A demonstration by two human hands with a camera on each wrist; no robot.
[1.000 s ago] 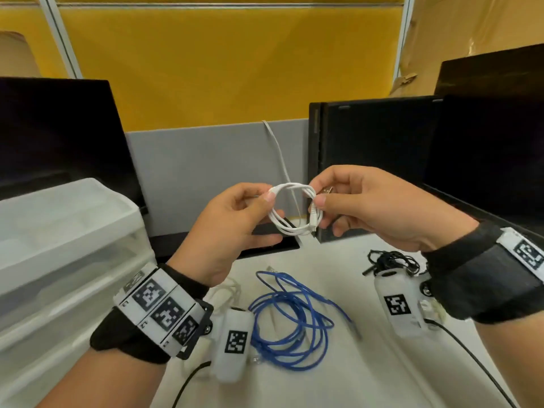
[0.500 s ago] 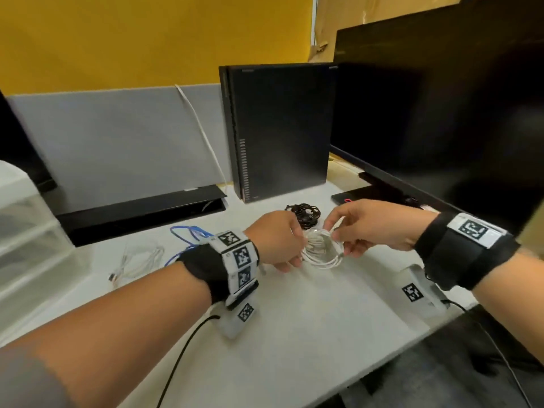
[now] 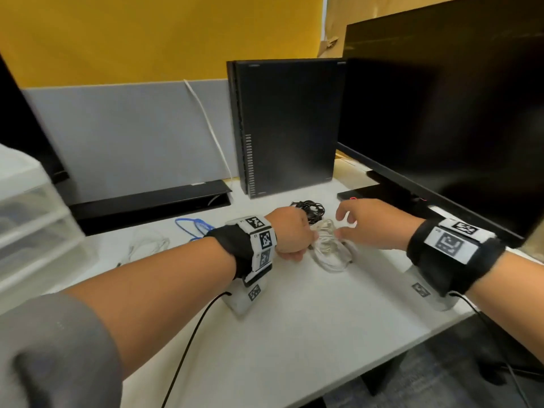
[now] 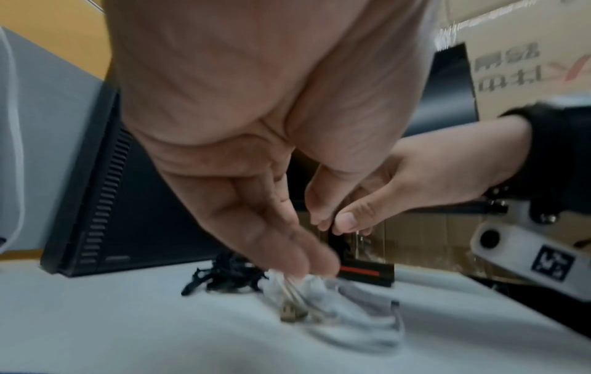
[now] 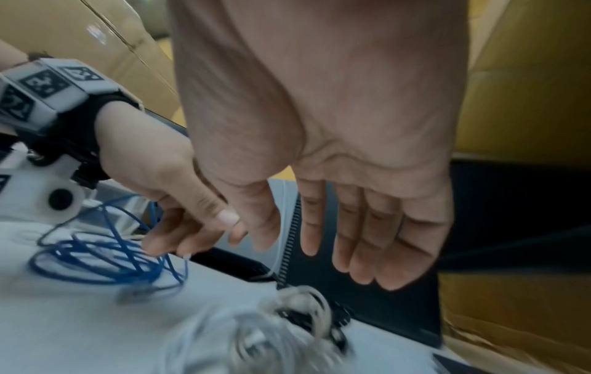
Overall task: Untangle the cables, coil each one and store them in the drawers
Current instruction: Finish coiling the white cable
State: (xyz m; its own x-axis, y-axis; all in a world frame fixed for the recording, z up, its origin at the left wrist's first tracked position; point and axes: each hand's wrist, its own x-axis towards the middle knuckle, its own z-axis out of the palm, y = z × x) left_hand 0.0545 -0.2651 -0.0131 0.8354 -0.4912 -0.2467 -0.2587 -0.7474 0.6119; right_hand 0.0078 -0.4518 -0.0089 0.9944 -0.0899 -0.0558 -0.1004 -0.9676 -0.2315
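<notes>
A coiled white cable [image 3: 329, 249] lies on the white desk [image 3: 294, 334] between my hands. My left hand [image 3: 304, 241] is at its left edge. In the left wrist view its straight fingers [image 4: 307, 263] touch the top of the blurred white coil [image 4: 336, 306]. My right hand [image 3: 348, 226] hovers just right of the coil with fingers spread, holding nothing; in the right wrist view it hangs open [image 5: 351, 253] above the coil [image 5: 255, 336]. A black cable bundle [image 3: 309, 209] sits just behind. A blue cable [image 3: 194, 226] and a loose white cable [image 3: 147, 245] lie to the left.
Clear plastic drawers [image 3: 29, 219] stand at the far left. A black computer tower [image 3: 288, 128] rises behind the cables, and a large monitor [image 3: 441, 128] fills the right. A flat black monitor base [image 3: 147, 201] lies at the back left. The desk's front edge runs diagonally lower right.
The white coil has gone from held up between both hands to lying on the desk. My right hand has let go and opened; my left fingers have straightened onto it. My head turned right.
</notes>
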